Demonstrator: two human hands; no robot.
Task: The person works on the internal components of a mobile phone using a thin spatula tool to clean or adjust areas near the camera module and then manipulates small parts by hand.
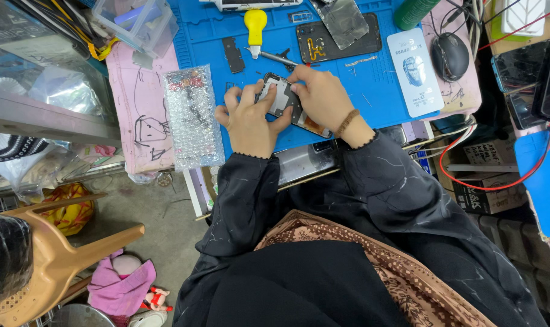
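Both hands are on the opened phone [290,104] here, one at each side of it. The left hand [248,118] has its fingers curled over the phone's left edge with the thumb pressing on the exposed back, so it's clamped on. The right hand [323,97] is cupped over the phone's upper right part, fingertips down on it near the top; looks like a hold, though I can't see exactly what the fingertips are pinching. A beaded bracelet [347,122] sits on that wrist.

The phone lies flat on the blue work mat [372,85], near the mat's front edge, right in front of the body. Its long axis runs diagonally, top end pointing up-left and bottom end down-right toward the right forearm. Neither hand is really nearer, they bracket it, left at the middle-left, right over the top end. Both wrists are bent down, forearms coming in from the mat's near edge and converging in a V.

Also on the mat, beyond the phone: a yellow-handled tool [255,27], black tweezers [281,57], a small black part [233,54], and a dark back cover [338,39] with a grey sheet on it. Left of the mat's edge lies a bubble wrap bag [193,118]; off the right edge, a white card [415,71] and a computer mouse [449,56].
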